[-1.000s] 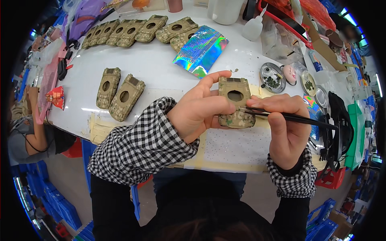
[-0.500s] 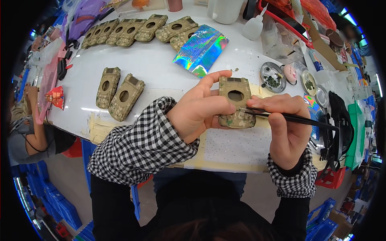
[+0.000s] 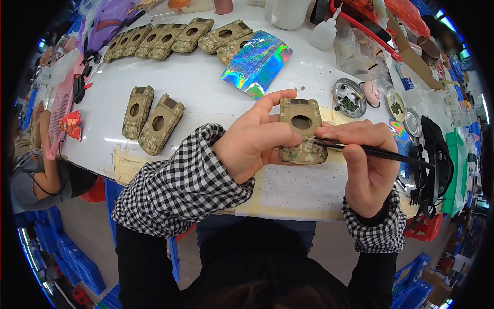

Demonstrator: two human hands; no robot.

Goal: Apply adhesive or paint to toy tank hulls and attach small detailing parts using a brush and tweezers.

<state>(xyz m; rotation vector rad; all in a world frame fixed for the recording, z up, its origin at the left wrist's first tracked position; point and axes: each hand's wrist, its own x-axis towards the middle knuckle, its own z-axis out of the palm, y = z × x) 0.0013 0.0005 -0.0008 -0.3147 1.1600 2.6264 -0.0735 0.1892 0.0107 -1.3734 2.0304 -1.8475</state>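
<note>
My left hand (image 3: 252, 141) is closed around a camouflage model tank hull (image 3: 303, 152), its thumb pressing on the hull's left side. The hull lies tilted up toward me, with a round hole in its upper face and dark grille panels at the far end. Between the fingers and thumb of my right hand (image 3: 369, 172) is a pair of black tweezers (image 3: 383, 153). The tweezer tips touch the hull just below the hole, by my left thumb. Whether they pinch a tiny part is too small to tell. Two similar hulls (image 3: 162, 125) rest to the left of my hands.
A row of camouflage hulls (image 3: 167, 38) lines the table's far left, beside a shiny holographic pouch (image 3: 257, 64). On the right are a round metal dish (image 3: 338, 102) with small dark green parts, a squeeze bottle (image 3: 324, 36) and a pink rounded object (image 3: 370, 95). White dotted paper (image 3: 303, 190) lies beneath my hands.
My hands, the hull and the tweezers hold almost the same place. At the left rim, another person's arm has shifted slightly.
</note>
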